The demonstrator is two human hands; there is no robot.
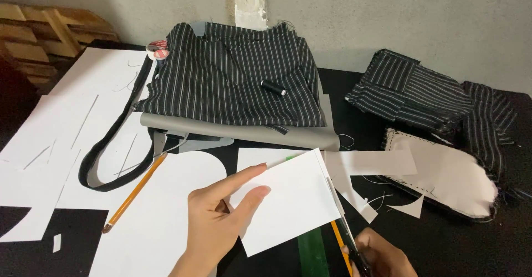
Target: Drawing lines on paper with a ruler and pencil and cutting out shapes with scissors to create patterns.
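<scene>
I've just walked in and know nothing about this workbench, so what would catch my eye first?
Near the bottom, the left hand holds a white rectangular paper sheet while the right hand works dark scissors along its right edge. Behind them, a folded black fabric with white pinstripes lies on the table, a small black thread spool resting on it.

Scissors (344,234) along hand-held white paper (288,202)

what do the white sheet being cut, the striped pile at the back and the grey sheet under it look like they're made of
White sheet: likely thin card or stiff paper, matte; it holds flat, with crisp edges, in the left hand. Striped pile: woven cloth, dark with pale pinstripes; it folds softly and frays. Grey sheet: smooth, perhaps felt or interfacing; hard to tell.
</scene>
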